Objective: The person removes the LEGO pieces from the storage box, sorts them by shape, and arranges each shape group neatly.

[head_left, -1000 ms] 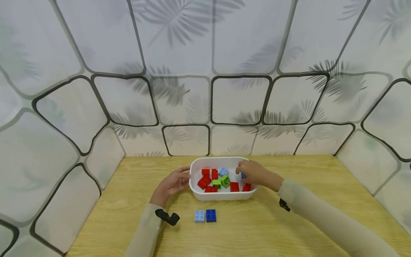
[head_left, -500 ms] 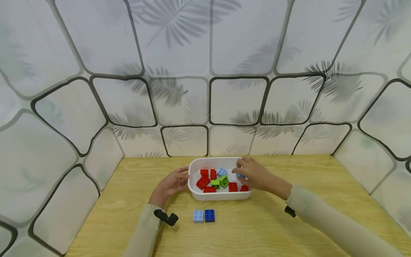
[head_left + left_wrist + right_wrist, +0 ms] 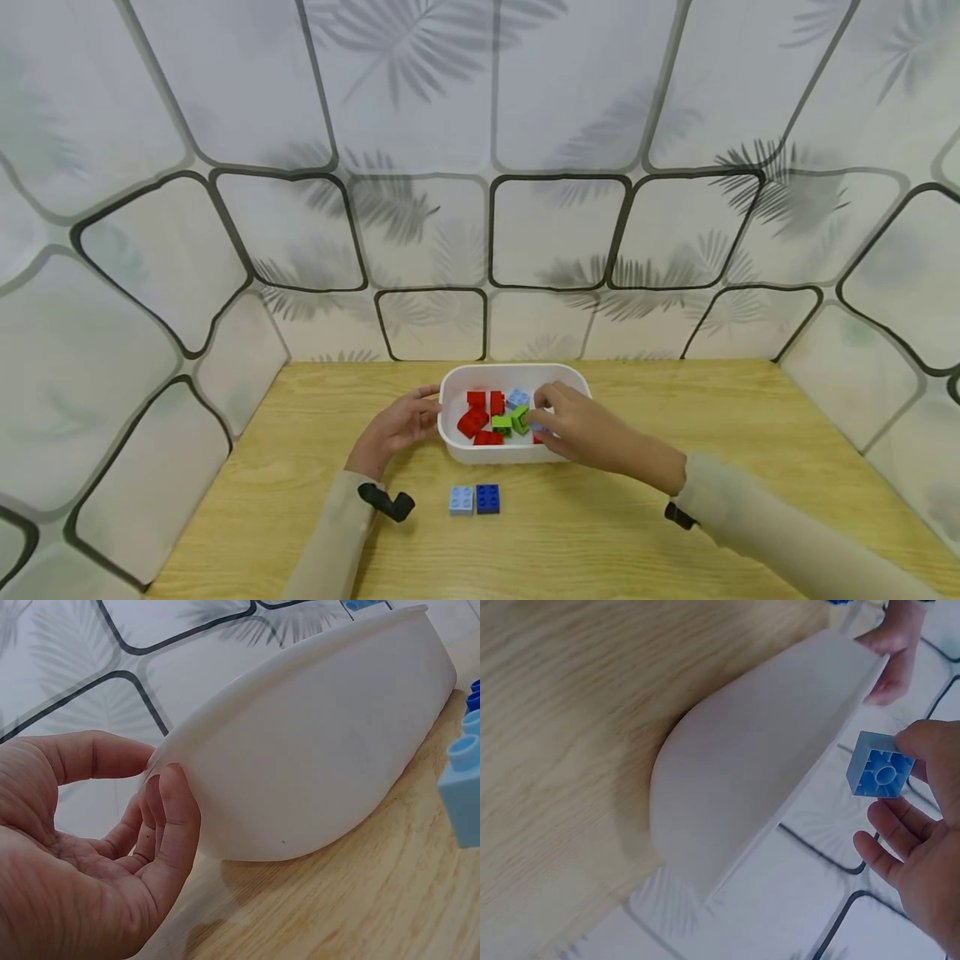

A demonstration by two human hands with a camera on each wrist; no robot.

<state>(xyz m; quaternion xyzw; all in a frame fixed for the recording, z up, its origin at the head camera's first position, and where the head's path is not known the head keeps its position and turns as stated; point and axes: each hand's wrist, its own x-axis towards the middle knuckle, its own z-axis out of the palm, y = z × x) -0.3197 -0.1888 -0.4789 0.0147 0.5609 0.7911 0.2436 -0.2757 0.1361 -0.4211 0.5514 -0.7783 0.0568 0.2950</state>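
Note:
A white plastic tray (image 3: pixel 502 455) holds red, green and light blue toy building bricks. My left hand (image 3: pixel 401 425) rests its relaxed fingers against the tray's left end; the left wrist view shows the fingertips touching the white wall (image 3: pixel 300 750) near the rim. Above the tray's right part, my right hand (image 3: pixel 596 432) pinches a light blue brick (image 3: pixel 877 769) between thumb and fingers, its hollow underside facing the right wrist camera. On the table in front of the tray, a light blue brick (image 3: pixel 461 501) and a dark blue brick (image 3: pixel 488 499) stand side by side.
The wooden table (image 3: pixel 600 533) meets a patterned fabric wall (image 3: pixel 555 233) at the back and both sides. Inside the tray are several red bricks (image 3: pixel 472 421), green bricks (image 3: pixel 502 426) and another light blue brick (image 3: pixel 517 399). My right hand hides the tray's right front part.
My right hand has moved left and towards me, from the tray's right end, with the light blue brick in its fingers. The left hand stays at the tray's left end.

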